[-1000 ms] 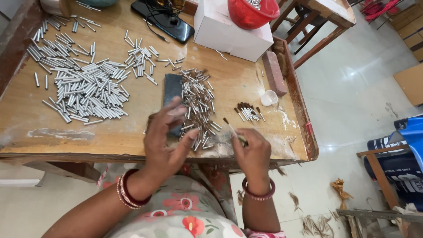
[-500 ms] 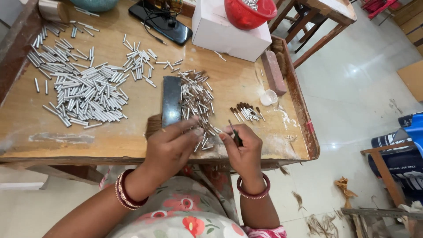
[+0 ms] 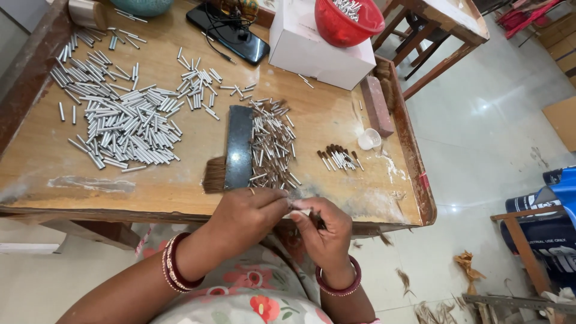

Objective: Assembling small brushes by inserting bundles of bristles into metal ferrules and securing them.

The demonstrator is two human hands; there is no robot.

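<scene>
Two hands meet at the lower centre of the frame, just over the near edge of the wooden table point(image 3: 180, 198): the left hand point(image 3: 249, 210) pinches a small metal tube point(image 3: 295, 206) at its fingertips, and the right hand point(image 3: 324, 225) curls closed around a thin dark tuft point(image 3: 318, 221). Just above them lies a dark flat block point(image 3: 239, 144) with a row of filled tubes point(image 3: 271, 141) beside it, and a big heap of empty silver tubes point(image 3: 120, 120) fills the upper left.

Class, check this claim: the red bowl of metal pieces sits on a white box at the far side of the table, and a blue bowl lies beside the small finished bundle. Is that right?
One detail is wrong. The head view shows the red bowl on the white box, but beside the small finished bundle lies a small clear cup, not a blue bowl.
</scene>
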